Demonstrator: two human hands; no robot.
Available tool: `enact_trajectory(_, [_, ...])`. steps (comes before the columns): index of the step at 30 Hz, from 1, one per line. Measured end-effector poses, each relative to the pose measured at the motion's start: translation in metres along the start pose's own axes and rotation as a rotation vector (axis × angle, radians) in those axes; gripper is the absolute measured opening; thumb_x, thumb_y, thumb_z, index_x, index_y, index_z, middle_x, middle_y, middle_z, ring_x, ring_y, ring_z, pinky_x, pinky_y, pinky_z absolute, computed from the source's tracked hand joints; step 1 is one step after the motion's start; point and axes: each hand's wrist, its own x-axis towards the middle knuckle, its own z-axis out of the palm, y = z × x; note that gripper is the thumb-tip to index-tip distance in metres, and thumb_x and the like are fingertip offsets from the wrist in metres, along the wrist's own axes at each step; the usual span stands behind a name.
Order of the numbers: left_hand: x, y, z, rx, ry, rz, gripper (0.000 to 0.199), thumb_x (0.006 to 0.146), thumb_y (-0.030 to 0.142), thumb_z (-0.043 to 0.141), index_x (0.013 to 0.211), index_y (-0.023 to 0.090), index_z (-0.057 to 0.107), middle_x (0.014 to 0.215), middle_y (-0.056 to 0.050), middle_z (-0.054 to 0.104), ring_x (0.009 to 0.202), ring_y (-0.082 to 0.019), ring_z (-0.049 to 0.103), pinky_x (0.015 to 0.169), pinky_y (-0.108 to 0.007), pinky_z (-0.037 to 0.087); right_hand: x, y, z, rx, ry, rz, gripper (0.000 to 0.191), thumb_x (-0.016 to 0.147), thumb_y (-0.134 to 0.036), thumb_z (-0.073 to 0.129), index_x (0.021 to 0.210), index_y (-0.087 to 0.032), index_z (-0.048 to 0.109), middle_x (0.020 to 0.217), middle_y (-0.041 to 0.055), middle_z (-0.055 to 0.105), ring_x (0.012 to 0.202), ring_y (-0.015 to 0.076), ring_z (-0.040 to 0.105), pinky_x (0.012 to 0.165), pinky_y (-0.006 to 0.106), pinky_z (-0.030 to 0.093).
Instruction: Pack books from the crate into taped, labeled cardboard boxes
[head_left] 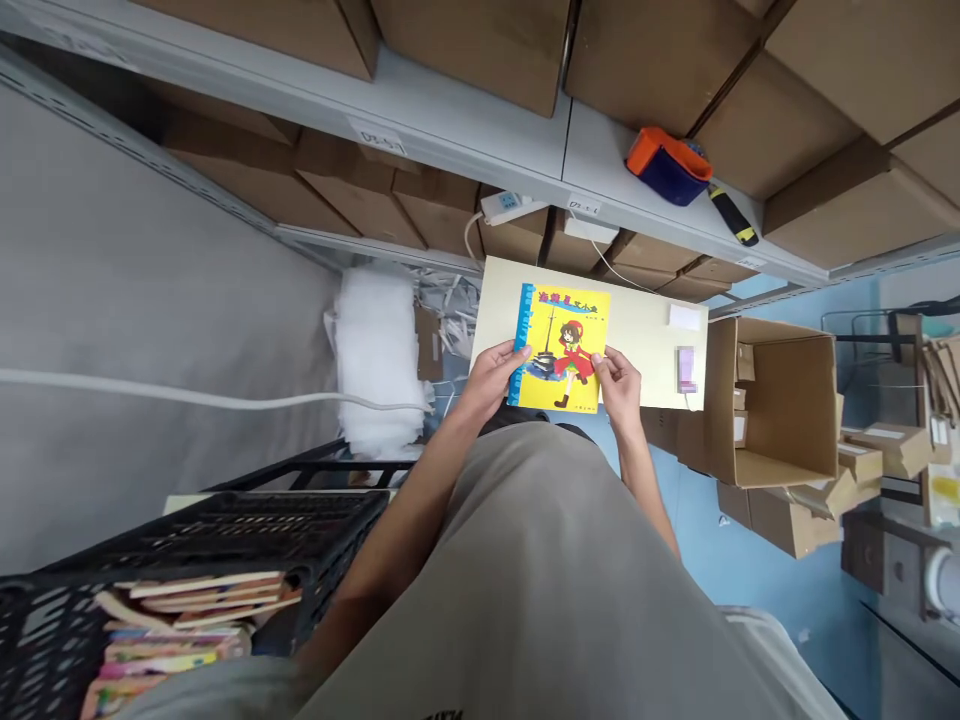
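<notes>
A yellow book with a blue spine strip and a drawn figure in red on its cover is held up between both hands, cover facing the camera. My left hand grips its left edge, thumb on the cover. At the right edge, my right hand has its thumb on the front and its fingers mostly behind. Below the book lies a pale yellow tabletop, partly hidden by it. A small pink and white object rests near the table's right end.
Cardboard boxes fill the shelves ahead. An orange and blue tape dispenser sits on the shelf edge. An open carton stands right, white wrap left, and a black crate with books lower left.
</notes>
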Motion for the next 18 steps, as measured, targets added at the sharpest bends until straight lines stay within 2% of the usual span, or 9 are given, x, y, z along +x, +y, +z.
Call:
enact_trajectory(2, [0.006, -0.002, -0.006, -0.014, 0.023, 0.05, 0.065, 0.062, 0.061, 0.107, 0.104, 0.019, 0.081, 0.108, -0.012, 0.089, 0.108, -0.035, 0.087, 0.093, -0.045, 0.074, 0.006, 0.007, 0.007, -0.083, 0.031, 0.031, 0.082, 0.087, -0.085, 0.078, 0.132, -0.017, 0.078, 0.107, 0.0134, 0.089, 0.107, 0.037, 0.085, 0.089, 0.049, 0.071])
enact_trajectory(6, [0.022, -0.009, -0.012, 0.01, 0.113, 0.196, 0.063, 0.063, 0.058, 0.107, 0.104, 0.019, 0.078, 0.113, -0.012, 0.088, 0.11, -0.033, 0.086, 0.102, -0.046, 0.071, 0.011, 0.017, 0.022, -0.308, 0.189, -0.053, 0.087, 0.084, -0.088, 0.077, 0.136, -0.017, 0.078, 0.147, 0.0219, 0.079, 0.137, 0.0408, 0.075, 0.117, 0.059, 0.062])
enact_trajectory(8, [0.027, -0.013, -0.013, 0.058, 0.148, 0.273, 0.062, 0.067, 0.057, 0.105, 0.107, 0.019, 0.077, 0.115, -0.013, 0.088, 0.114, -0.032, 0.085, 0.107, -0.047, 0.069, 0.008, 0.016, 0.036, -0.307, 0.133, -0.099, 0.082, 0.09, -0.085, 0.074, 0.139, -0.019, 0.077, 0.154, 0.021, 0.075, 0.143, 0.0386, 0.073, 0.121, 0.058, 0.059])
enact_trajectory(10, [0.027, -0.017, -0.012, 0.129, 0.153, 0.341, 0.058, 0.076, 0.059, 0.099, 0.112, 0.02, 0.075, 0.117, -0.013, 0.088, 0.114, -0.032, 0.085, 0.108, -0.047, 0.069, 0.002, 0.011, 0.053, -0.223, 0.006, -0.107, 0.077, 0.093, -0.081, 0.074, 0.142, -0.022, 0.075, 0.154, 0.0184, 0.076, 0.143, 0.0357, 0.074, 0.118, 0.053, 0.063])
enact_trajectory(12, [0.02, -0.02, -0.007, 0.252, 0.126, 0.42, 0.05, 0.088, 0.056, 0.09, 0.121, 0.02, 0.075, 0.123, -0.013, 0.087, 0.116, -0.031, 0.084, 0.108, -0.048, 0.069, -0.001, 0.006, 0.071, -0.178, -0.055, -0.113, 0.076, 0.091, -0.078, 0.08, 0.142, -0.023, 0.075, 0.152, 0.0154, 0.078, 0.14, 0.0335, 0.075, 0.113, 0.047, 0.065])
enact_trajectory(15, [0.002, -0.021, 0.005, 0.603, 0.055, 0.608, 0.041, 0.099, 0.036, 0.079, 0.138, 0.024, 0.076, 0.145, -0.013, 0.08, 0.138, -0.031, 0.076, 0.122, -0.051, 0.062, 0.004, -0.001, 0.086, -0.207, 0.07, -0.113, 0.066, 0.087, -0.077, 0.084, 0.122, -0.021, 0.078, 0.128, 0.0126, 0.085, 0.119, 0.0303, 0.081, 0.101, 0.042, 0.068])
enact_trajectory(18, [-0.007, -0.017, 0.012, 0.876, -0.062, 0.769, 0.05, 0.1, 0.025, 0.074, 0.15, 0.025, 0.072, 0.161, -0.013, 0.071, 0.153, -0.032, 0.065, 0.134, -0.054, 0.051, 0.018, -0.005, 0.079, -0.151, 0.218, -0.094, 0.06, 0.088, -0.079, 0.078, 0.102, -0.02, 0.075, 0.102, 0.0093, 0.085, 0.098, 0.0269, 0.079, 0.09, 0.04, 0.067])
